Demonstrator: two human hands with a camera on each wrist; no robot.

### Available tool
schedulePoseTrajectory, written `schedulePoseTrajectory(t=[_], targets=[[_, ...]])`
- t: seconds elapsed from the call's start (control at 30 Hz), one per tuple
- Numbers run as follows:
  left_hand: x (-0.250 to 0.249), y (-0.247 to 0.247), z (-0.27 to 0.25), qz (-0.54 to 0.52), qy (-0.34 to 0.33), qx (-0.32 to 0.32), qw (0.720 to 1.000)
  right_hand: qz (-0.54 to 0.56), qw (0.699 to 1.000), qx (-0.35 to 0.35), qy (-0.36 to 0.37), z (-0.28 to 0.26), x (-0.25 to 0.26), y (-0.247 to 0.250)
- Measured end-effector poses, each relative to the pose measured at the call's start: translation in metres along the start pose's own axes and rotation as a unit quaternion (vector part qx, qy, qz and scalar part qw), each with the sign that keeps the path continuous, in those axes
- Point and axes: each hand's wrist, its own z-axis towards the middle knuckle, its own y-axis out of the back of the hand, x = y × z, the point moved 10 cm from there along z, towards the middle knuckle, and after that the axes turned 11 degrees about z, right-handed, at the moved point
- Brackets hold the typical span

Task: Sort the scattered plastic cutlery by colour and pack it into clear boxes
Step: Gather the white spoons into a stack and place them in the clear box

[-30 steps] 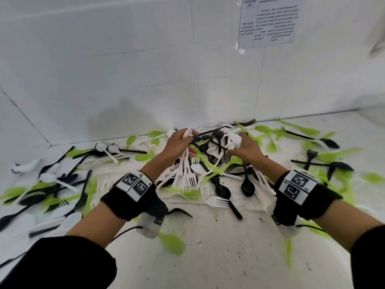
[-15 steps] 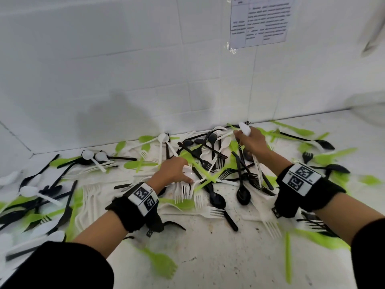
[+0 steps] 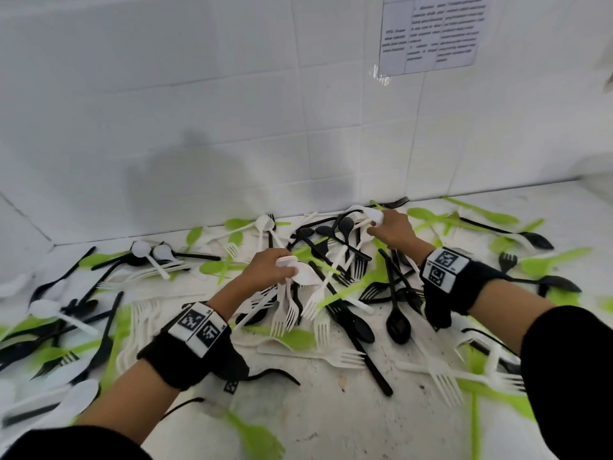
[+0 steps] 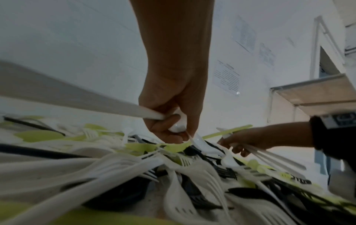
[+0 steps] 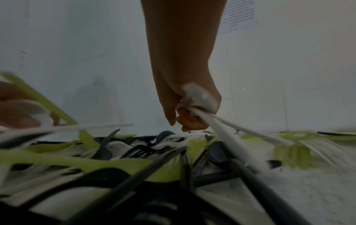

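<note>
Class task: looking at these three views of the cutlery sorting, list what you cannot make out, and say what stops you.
- Clear boxes: in no view.
- Notice on the wall, head view: print too blurred to read.
- White cutlery count in the left hand: fingers hide it.
- Right hand bundle, right wrist view: dark and motion-blurred.

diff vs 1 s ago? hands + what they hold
The hands have separated. The left hand drew back toward the person, gripping its white cutlery. The right hand reached toward the wall, gripping white spoons. Both kept their bundles; the mixed pile remains unsorted.
</note>
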Motion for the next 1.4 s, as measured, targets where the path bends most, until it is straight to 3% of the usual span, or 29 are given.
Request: schedulePoseTrajectory(t=[0.17,0.33,0.53,0.7,0.9,1.07,1.2,1.4], targets=[[0.009,0.019,0.001,-0.163,0.033,-0.041,0.985,-0.061,0.998,0.012,-0.02,0.009,-0.009,-0.014],[0.021,0.027,0.013,-0.345,0.09,-0.081,0.931,-0.13,0.991,0.013,-0.014,0.011,-0.009,-0.016],[0.011,0.035,0.02,-0.366,0.066,-0.102,0.923,-0.115,0.992,0.044,-0.01,0.011,-0.015,-0.016],[0.006,0.032,0.023,-0.381,0.077,-0.084,0.917,-0.038,0.999,0.021,-0.011,0.008,-0.02,-0.001],[-0.001,0.023,0.036,-0.28,0.072,-0.041,0.956,0.069,0.997,-0.004,0.031,-0.002,-0.006,0.01],[-0.01,0.017,0.05,-0.051,0.042,-0.046,0.997,0.166,0.983,0.0,0.078,-0.011,0.007,0.02],[-0.015,0.004,0.058,0.089,-0.005,-0.036,0.995,0.23,0.968,0.024,0.096,-0.02,0.02,0.025],[-0.015,0.01,0.059,0.105,-0.03,-0.074,0.991,0.311,0.946,-0.044,0.085,-0.02,0.033,0.051]])
